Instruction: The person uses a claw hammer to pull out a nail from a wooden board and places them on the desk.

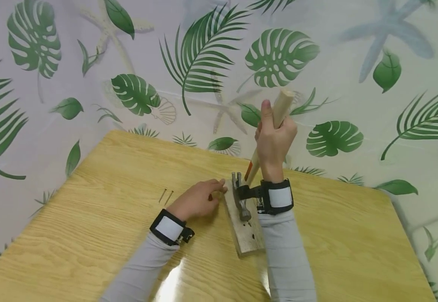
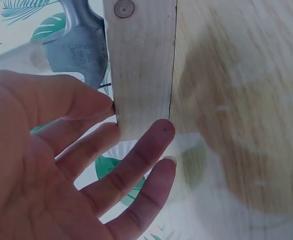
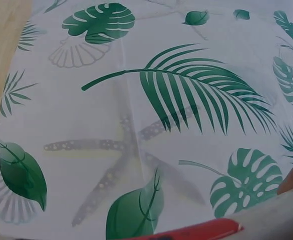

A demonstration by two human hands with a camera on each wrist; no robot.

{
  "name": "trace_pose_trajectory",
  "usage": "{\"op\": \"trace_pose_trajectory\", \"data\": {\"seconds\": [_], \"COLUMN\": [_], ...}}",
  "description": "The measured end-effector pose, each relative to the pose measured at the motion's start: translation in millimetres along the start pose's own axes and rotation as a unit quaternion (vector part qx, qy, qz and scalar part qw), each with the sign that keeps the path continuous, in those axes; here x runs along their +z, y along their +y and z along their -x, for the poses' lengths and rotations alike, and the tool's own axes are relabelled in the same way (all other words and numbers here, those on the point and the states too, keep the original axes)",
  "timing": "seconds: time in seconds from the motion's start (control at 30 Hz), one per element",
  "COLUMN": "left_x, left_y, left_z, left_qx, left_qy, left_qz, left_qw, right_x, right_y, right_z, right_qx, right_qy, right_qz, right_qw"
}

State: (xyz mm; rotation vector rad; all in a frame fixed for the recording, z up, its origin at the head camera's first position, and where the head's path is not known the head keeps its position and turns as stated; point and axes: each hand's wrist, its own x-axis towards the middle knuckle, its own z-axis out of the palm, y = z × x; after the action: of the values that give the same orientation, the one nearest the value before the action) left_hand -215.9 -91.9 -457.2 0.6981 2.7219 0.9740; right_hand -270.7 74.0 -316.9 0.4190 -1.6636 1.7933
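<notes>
My right hand [image 1: 275, 140] grips the pale wooden handle of a claw hammer [image 1: 245, 213], thumb pointing up along it. The handle leans up and away, and the metal head is at the upper face of a wooden block [image 1: 250, 247]. The claw points to the block's far end. My left hand [image 1: 198, 199] holds that far end, with thumb and fingertips at its edges. In the left wrist view, a thin dark nail-like line [image 2: 105, 85] shows between hammer head and block. Only part of the handle [image 3: 266, 220] shows in the right wrist view.
Two loose nails [image 1: 166, 196] lie on the wood-grain table [image 1: 102, 201], left of my left hand. Dark marks [image 1: 253, 236] spot the block's near part. A leaf-patterned sheet [image 1: 204, 121] rises behind the table's far edge.
</notes>
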Motion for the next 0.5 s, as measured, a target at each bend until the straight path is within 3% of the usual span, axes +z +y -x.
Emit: {"op": "trace_pose_trajectory", "data": {"seconds": [0.17, 0.37, 0.5], "left_x": [0.0, 2.2, 2.0], "left_y": [0.5, 2.9, 4.9], "left_z": [-1.1, -2.7, -3.1], "left_qx": [0.002, -0.007, -0.012], "left_qy": [0.008, 0.01, 0.006], "left_qz": [0.003, -0.008, -0.024], "left_qw": [1.0, 0.9999, 0.9996], "right_x": [-10.5, -18.4, -24.4], "right_y": [-11, -18, -29], "right_z": [15, 22, 31], "right_qx": [-0.055, -0.069, -0.104], "right_qy": [0.023, 0.042, 0.052], "right_qz": [-0.042, -0.067, -0.1], "right_qw": [0.997, 0.994, 0.988]}}
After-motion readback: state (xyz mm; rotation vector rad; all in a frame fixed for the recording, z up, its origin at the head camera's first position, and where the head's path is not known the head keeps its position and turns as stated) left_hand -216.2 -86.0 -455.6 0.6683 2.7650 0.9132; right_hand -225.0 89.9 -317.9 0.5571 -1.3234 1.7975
